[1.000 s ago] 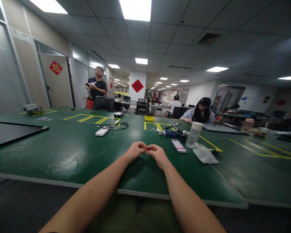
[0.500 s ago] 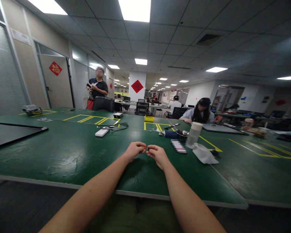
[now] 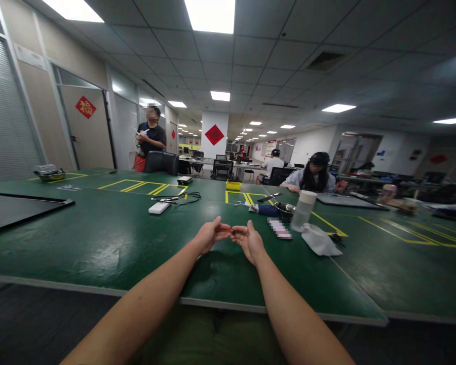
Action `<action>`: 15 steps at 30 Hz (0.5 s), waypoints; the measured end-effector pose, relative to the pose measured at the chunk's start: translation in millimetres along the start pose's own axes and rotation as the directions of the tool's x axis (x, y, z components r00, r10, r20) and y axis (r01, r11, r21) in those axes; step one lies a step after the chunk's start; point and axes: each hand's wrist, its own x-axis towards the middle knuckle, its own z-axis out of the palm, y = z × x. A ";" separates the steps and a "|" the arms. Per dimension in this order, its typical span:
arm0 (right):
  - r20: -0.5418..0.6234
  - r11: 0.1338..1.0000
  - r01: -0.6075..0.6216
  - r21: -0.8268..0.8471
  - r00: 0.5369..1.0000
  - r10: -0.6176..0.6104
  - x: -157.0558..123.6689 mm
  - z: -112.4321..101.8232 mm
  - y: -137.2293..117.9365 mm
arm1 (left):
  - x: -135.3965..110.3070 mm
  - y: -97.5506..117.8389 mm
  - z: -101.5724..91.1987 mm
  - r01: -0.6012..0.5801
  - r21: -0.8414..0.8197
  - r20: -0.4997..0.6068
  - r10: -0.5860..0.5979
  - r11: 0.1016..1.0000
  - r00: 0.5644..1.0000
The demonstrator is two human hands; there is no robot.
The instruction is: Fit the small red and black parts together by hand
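Green tabletop (image 3: 110, 253), head-cam view, w/ a person's two bare hands out over it. Landmark for all places: the tall translucent bottle (image 3: 304, 212) standing upright on the table.

L hand (image 3: 212, 235) and R hand (image 3: 248, 241) are both left of the bottle and nearer the wearer, fingertips meeting or almost so. Both are loosely open: thumbs up, clear of the fingers, which are stretched toward each other. Small orange piece (image 3: 228, 230) at L fingertips, small dark piece (image 3: 233, 231) at R fingertips, so both pieces are left of the bottle too, btwn the hands. Too small to ID; can't tell if they touch.

Just left of the bottle: metal bowl (image 3: 286, 208), then a dark blue bundle (image 3: 266, 210). Left & a bit nearer: flat pinkish item (image 3: 279, 228), pixelated. Just right & nearer: white pouch (image 3: 320, 240).

Farther back & left of the bottle: yellow box (image 3: 233, 186). Well left, approx. level w/ it: white block (image 3: 159, 207) next to black cable (image 3: 184, 198). Far left: dark panel (image 3: 23, 210), partly out of frame.

Beyond the bottle, slightly right: seated person (image 3: 315, 175). Far back left: standing person (image 3: 151, 137).
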 end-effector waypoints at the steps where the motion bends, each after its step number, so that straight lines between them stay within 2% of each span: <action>1: 0.003 1.000 -0.004 0.010 1.000 0.004 -0.2 0.0 -0.8 | -0.4 0.9 0.2 0.010 -0.014 0.011 -0.010 1.000 1.000; 8: 0.040 0.999 0.020 0.045 0.999 -0.022 -4.7 2.7 -5.3 | -4.6 7.2 2.0 0.051 -0.069 0.063 -0.047 0.996 0.997; 15: 0.042 0.999 0.035 0.006 0.998 -0.035 -6.8 3.1 -5.9 | -7.7 9.4 3.2 0.043 -0.069 0.096 -0.036 0.997 0.995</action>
